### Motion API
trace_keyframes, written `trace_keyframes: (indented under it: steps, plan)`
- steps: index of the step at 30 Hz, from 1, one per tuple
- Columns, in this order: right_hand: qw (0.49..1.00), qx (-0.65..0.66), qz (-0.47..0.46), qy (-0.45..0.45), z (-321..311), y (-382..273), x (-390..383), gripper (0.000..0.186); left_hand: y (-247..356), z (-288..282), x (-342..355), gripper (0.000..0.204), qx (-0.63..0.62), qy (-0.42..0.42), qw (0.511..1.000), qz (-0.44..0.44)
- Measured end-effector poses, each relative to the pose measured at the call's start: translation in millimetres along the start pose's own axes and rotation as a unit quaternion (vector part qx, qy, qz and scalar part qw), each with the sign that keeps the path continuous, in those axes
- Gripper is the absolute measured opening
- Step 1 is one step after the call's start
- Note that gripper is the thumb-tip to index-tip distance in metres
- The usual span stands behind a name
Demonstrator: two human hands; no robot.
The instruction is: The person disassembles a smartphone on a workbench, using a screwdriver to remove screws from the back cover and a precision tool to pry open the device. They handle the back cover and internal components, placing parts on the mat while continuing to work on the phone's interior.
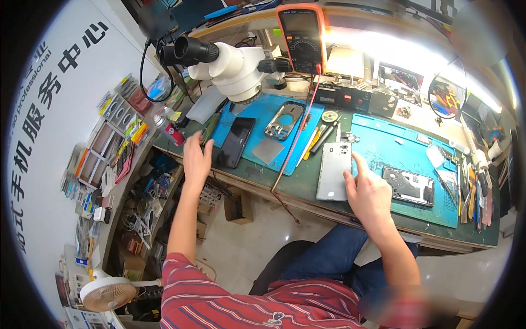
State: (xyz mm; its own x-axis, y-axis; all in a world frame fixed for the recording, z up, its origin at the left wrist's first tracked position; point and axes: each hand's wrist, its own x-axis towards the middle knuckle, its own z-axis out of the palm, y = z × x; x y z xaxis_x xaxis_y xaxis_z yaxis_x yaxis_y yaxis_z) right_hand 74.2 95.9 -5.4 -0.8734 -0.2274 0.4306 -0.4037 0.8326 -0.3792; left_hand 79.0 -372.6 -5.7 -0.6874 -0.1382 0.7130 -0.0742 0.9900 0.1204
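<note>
A grey phone back cover (pixel 332 174) with a camera cutout at its top right is at the bench's front edge. My right hand (pixel 371 193) has thumb and forefinger at the cover's right edge, the other fingers bent. My left hand (pixel 196 159) is at the bench's left front edge, fingers apart, close to a green-handled tool (pixel 210 127). Right of it, a dark phone (pixel 237 142) lies partly on a blue mat (pixel 261 104). A bare phone frame (pixel 285 120) lies farther back on that mat. An opened phone (pixel 408 186) with its insides showing lies on the right-hand blue mat (pixel 378 127).
A white microscope (pixel 235 68) stands over the left mat. An orange multimeter (pixel 302 38) leans behind, its red lead (pixel 298 137) crossing the bench. Tweezers and hand tools (pixel 474 192) crowd the right end. A spray can (pixel 169 130) and packed shelves (pixel 104 148) are left.
</note>
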Motion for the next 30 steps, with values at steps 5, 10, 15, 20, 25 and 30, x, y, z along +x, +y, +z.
trace_keyframes:
  steps: [5, 10, 15, 20, 25, 30]
  plan:
    - [0.997, -0.077, -0.004, -0.003, -16, -11, -15, 0.029, -24, 44, 44, 0.056, 0.117, -0.168, 0.974, -0.102]
    - [0.997, 0.064, -0.046, 0.012, -34, -25, -31, 0.027, -64, 40, 25, 0.048, 0.098, -0.171, 0.977, -0.078]
    - [0.965, 0.236, -0.114, -0.026, -12, -44, -63, 0.029, 55, -71, -64, 0.022, -0.346, -0.123, 0.885, -0.286]
    - [0.919, 0.358, -0.125, -0.107, 21, -74, -89, 0.076, 172, -62, -205, 0.045, -0.433, -0.192, 0.874, -0.106]
    - [0.902, 0.431, -0.027, -0.015, 22, -32, -134, 0.048, 262, -56, -176, 0.047, -0.426, -0.297, 0.838, 0.165]
    - [0.828, 0.524, 0.159, 0.119, -18, 44, -206, 0.034, 269, -46, -73, 0.046, -0.344, -0.264, 0.899, 0.071]
